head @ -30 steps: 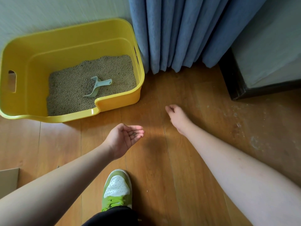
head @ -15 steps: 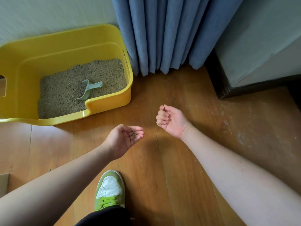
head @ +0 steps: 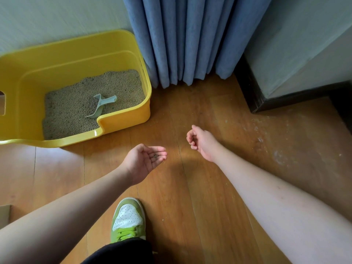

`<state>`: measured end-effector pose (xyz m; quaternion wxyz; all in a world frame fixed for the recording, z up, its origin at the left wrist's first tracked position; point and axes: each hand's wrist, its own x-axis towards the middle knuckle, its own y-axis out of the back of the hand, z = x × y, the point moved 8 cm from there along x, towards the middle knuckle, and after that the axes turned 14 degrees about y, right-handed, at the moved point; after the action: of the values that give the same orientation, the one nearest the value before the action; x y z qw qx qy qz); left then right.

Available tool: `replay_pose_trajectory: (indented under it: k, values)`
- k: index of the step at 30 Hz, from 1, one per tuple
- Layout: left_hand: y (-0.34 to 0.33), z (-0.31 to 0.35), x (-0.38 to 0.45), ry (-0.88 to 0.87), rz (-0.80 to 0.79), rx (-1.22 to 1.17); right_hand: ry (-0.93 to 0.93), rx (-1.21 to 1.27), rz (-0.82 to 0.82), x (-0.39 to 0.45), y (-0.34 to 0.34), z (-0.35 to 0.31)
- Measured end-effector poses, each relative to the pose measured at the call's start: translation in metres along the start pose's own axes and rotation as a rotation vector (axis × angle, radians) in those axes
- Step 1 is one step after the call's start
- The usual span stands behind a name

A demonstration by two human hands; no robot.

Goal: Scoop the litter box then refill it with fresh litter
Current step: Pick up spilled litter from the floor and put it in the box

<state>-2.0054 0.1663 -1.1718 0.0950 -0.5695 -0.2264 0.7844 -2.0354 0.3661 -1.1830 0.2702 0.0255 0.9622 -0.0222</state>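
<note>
A yellow litter box (head: 125, 119) stands on the wooden floor at the upper left, against the wall. Beige litter (head: 76, 109) covers its bottom, and a pale green scoop (head: 101, 108) lies on the litter near the front notch. My left hand (head: 146, 159) is held palm up over the floor in front of the box, cupped, with a few litter grains (head: 155, 156) on its fingers. My right hand (head: 200, 141) hovers just to the right of it, fingers curled in with thumb and fingertips pinched together; what they hold is too small to see.
Blue curtains (head: 186, 39) hang down to the floor right of the box. A dark-based piece of furniture (head: 285, 92) fills the upper right corner. Dust and stray grains speckle the floor (head: 266, 141) at the right. My green and white shoe (head: 128, 220) stands below my hands.
My right hand lifted off the floor, turned, and curled its fingers into a pinch, drawing closer to my left hand. The left hand stayed cupped in place.
</note>
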Motion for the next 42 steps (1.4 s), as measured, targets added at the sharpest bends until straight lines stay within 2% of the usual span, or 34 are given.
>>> replay_pose_trajectory:
  k: [4, 8, 12, 17, 27, 31, 33, 37, 42]
  values:
    - [0.006, 0.001, -0.003, -0.004, 0.006, -0.008, -0.008, -0.193, 0.001, 0.001, 0.007, 0.009]
    - [0.013, 0.001, -0.004, -0.002, 0.02, -0.02, 0.161, -0.575, -0.106, 0.003, -0.001, 0.011]
    - [0.019, 0.002, -0.004, 0.006, 0.032, -0.029, 0.234, -0.7, -0.103, 0.005, -0.012, 0.015]
    - [0.023, 0.005, -0.002, 0.007, 0.052, -0.038, 0.257, -0.765, 0.021, 0.013, -0.012, 0.022]
    - [0.027, 0.011, 0.0, 0.001, 0.055, -0.044, 0.345, -0.977, -0.006, 0.025, -0.027, 0.02]
    - [0.025, 0.01, 0.0, 0.007, 0.054, -0.054, 0.326, -0.995, -0.006, 0.028, -0.028, 0.023]
    - [0.024, 0.01, 0.0, 0.01, 0.053, -0.063, 0.291, -0.903, 0.02, 0.03, -0.026, 0.022]
    - [0.021, 0.01, 0.0, 0.01, 0.046, -0.072, 0.154, -0.533, 0.101, 0.032, -0.018, 0.017]
    - [0.014, 0.007, 0.003, 0.016, 0.028, -0.067, -0.147, 0.449, 0.177, 0.023, -0.032, 0.033]
